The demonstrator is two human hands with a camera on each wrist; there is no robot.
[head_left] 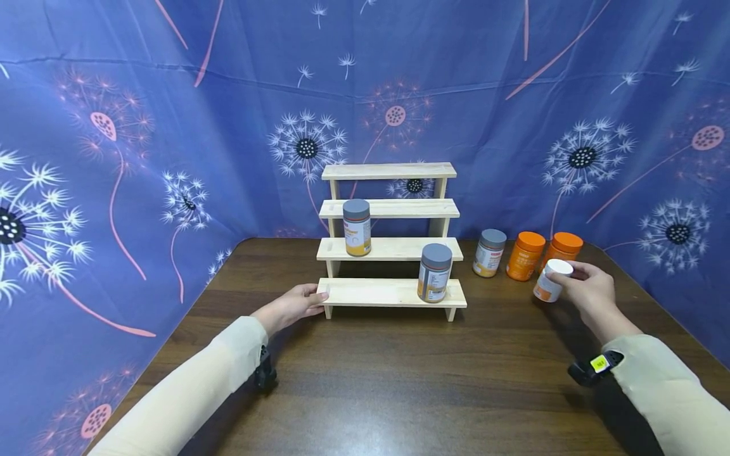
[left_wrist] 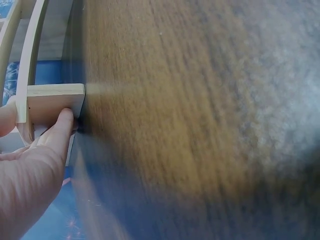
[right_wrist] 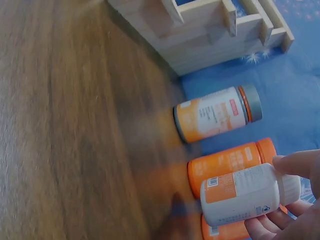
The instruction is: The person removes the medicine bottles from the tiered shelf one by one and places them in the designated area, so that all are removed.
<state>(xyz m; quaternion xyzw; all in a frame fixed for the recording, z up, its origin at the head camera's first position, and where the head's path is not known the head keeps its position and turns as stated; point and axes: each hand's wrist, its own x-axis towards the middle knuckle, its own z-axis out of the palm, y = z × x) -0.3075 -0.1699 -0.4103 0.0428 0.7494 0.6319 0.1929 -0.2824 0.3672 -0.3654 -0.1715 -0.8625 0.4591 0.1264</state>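
A wooden stepped display rack [head_left: 393, 248] with several tiers stands at the middle of the table. My left hand [head_left: 295, 302] grips the left end of its lowest tier, thumb on top and fingers below against the end support [left_wrist: 54, 102]. At the right, my right hand [head_left: 590, 292] holds a white pill bottle [right_wrist: 242, 195] with an orange-and-white label, thumb and fingers around its upper part. Two grey-capped bottles stand on the rack: one [head_left: 357, 229] at the left of the second tier up, another [head_left: 435, 273] at the right of the lowest tier.
Behind the white bottle, an orange bottle [head_left: 523, 258] and a second orange bottle [head_left: 561, 247] stand on the dark wooden table [head_left: 376, 386]. Left of them is a grey-capped bottle [head_left: 488, 254]. A blue dandelion-print cloth [head_left: 239, 126] hangs behind and along the sides.
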